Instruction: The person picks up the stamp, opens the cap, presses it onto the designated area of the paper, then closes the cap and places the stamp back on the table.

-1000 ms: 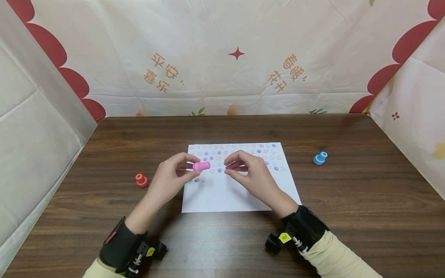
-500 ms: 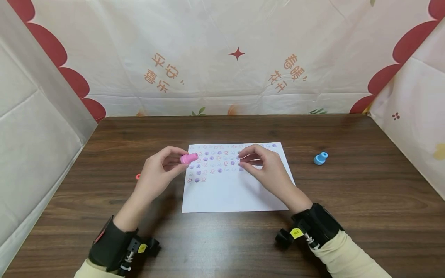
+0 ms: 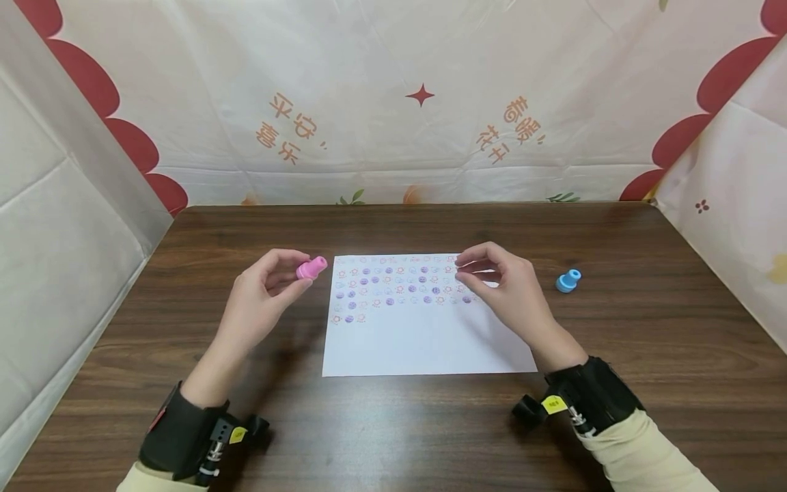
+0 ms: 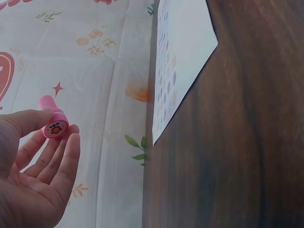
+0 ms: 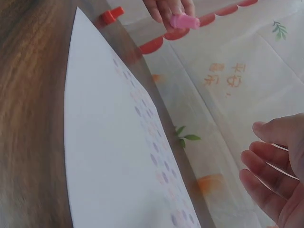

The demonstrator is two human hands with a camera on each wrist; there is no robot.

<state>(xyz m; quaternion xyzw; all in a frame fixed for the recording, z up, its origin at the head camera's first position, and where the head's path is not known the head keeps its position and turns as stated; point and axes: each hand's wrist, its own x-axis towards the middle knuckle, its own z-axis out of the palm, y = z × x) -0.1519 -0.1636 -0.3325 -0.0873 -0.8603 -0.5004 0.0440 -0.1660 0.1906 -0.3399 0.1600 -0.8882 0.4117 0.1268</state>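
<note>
My left hand (image 3: 253,297) pinches a pink toy stamp (image 3: 311,268) between thumb and fingertips, raised left of the paper. In the left wrist view a flower picture shows on the round end of the stamp (image 4: 56,124). A white sheet of paper (image 3: 418,345) lies on the table, its upper half covered in rows of small purple, red and pale blue prints. Above the paper's right part hovers my right hand (image 3: 510,287), fingers loosely bent and holding nothing. The right wrist view also shows a bare gap between its thumb and fingers (image 5: 268,166).
On the right of the brown wooden table (image 3: 393,430) stands a blue stamp (image 3: 568,281). A red stamp (image 5: 112,15) lies at the left, hidden behind my left hand in the head view. A printed white cloth (image 3: 369,102) hangs along the table's back and sides.
Both hands have moved apart and somewhat farther back, the left one carrying the pink stamp leftward, the right one going right. The red stamp has become covered by the left hand in the head view.
</note>
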